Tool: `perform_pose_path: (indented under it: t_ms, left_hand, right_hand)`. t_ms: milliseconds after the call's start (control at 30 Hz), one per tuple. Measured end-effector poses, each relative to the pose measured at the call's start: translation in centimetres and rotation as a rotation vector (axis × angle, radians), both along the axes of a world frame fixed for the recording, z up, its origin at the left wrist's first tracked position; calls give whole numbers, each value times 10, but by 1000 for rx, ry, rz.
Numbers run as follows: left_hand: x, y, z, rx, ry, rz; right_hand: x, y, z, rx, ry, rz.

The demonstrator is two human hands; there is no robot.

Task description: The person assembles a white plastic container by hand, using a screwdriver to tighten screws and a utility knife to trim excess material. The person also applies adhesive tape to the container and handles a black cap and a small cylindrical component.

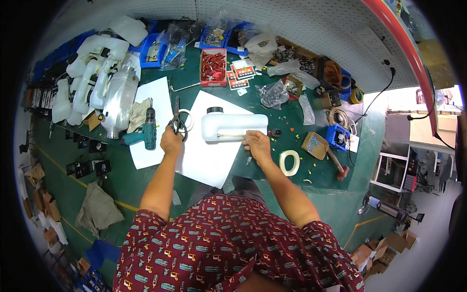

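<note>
A white plastic tank (233, 123) with a black screw cap (214, 110) lies on white paper (203, 163) in front of me. At its lower right edge is my right hand (258, 146), fingers drawn together. A thin yellowish strip (230, 136) runs along the tank toward those fingertips; whether they pinch it I cannot tell. My left hand (171, 141) is closed round the handles of black-handled scissors (176, 114), blades pointing away from me. Beside the scissors is a white ring-shaped roll (188, 120). Left of that hand lies a teal cordless drill (149, 132).
Several white plastic tanks (87, 73) crowd the left end of the green bench (253, 100). A box of red parts (213, 67) stands at the back. On the right are a cream tape roll (297, 164), a box of small blue parts (315, 146) and a hammer (337, 164).
</note>
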State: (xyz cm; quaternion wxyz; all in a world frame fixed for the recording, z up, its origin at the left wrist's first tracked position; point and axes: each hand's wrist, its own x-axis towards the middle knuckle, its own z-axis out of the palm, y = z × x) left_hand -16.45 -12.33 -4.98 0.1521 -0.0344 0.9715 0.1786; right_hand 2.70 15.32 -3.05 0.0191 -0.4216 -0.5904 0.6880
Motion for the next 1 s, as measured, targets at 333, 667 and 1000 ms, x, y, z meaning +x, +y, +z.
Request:
perform_pose_path:
  t_ms: [333, 667, 1000]
  left_hand:
    - [2, -21, -11, 124, -18, 80]
    - [26, -38, -28, 388, 272, 71]
    - [176, 31, -5, 578, -90, -353]
  right_hand:
    - [20, 3, 15, 162, 60, -308]
    - [58, 77, -49, 723, -96, -202]
    - [177, 72, -44, 635, -35, -222]
